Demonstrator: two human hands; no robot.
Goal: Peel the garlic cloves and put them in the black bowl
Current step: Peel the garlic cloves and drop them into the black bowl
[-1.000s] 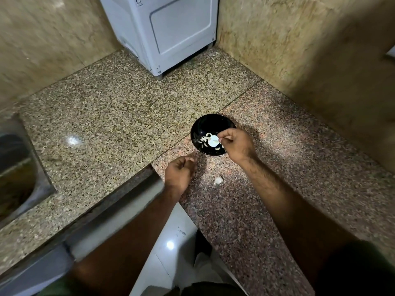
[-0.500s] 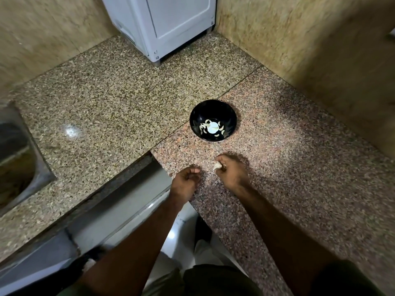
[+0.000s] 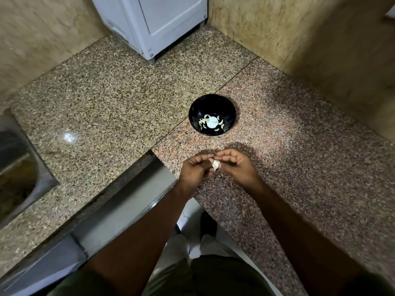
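A small white garlic clove (image 3: 216, 164) is pinched between the fingertips of my left hand (image 3: 195, 170) and my right hand (image 3: 235, 166), just above the granite counter near its inner corner. The black bowl (image 3: 193, 113) stands on the counter a little beyond my hands, apart from them. Several pale peeled cloves (image 3: 203, 124) lie on its bottom around a bright round spot. Both hands have their fingers curled round the clove.
A white appliance (image 3: 158, 24) stands at the back against the wall. A steel sink (image 3: 17, 167) is set into the counter at the left. Marble walls close in the back and right. The counter's inner edge (image 3: 136, 178) runs diagonally under my left forearm.
My right hand left the bowl, picked the clove off the counter and lifted it. My left hand has come in to grip the same clove.
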